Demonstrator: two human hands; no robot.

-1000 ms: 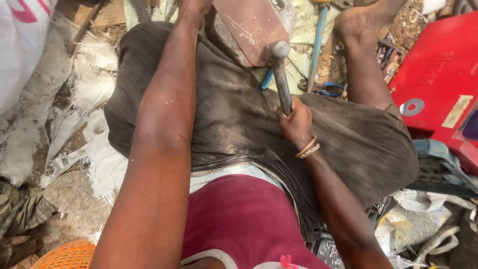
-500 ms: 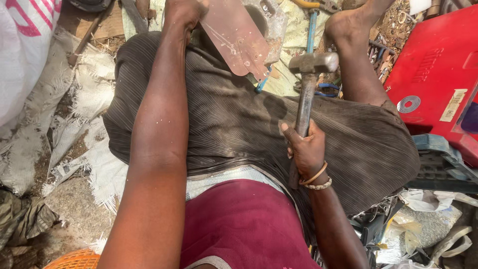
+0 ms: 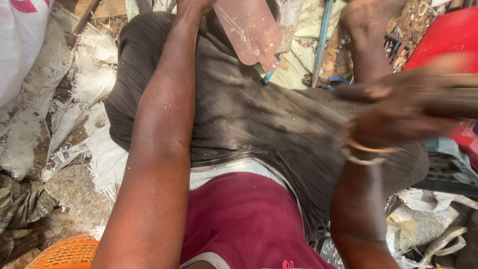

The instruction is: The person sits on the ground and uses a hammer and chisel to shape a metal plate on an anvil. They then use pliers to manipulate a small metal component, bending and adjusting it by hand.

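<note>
My left arm reaches up the middle of the view, and my left hand [image 3: 193, 5] is cut off by the top edge where it holds a flat, rusty reddish metal plate [image 3: 251, 32] over my lap. My right hand [image 3: 398, 107], blurred by motion and wearing thin bangles at the wrist, is raised close to the camera at the right. Its fingers are closed around a dark hammer handle [image 3: 455, 102]. The hammer's head is out of view. I sit in dark grey striped trousers [image 3: 259, 124] and a maroon shirt.
A red box [image 3: 445, 35] stands at the right, and an orange plastic basket [image 3: 64, 254] at the bottom left. White woven sacks [image 3: 74, 99] cover the ground on the left. A blue rod [image 3: 321, 40], my bare foot [image 3: 368, 15] and scrap bits lie at the top.
My right hand has swung the hammer up and to the right, closer to the camera, so its head has left the view. The left hand and plate have stayed in place.
</note>
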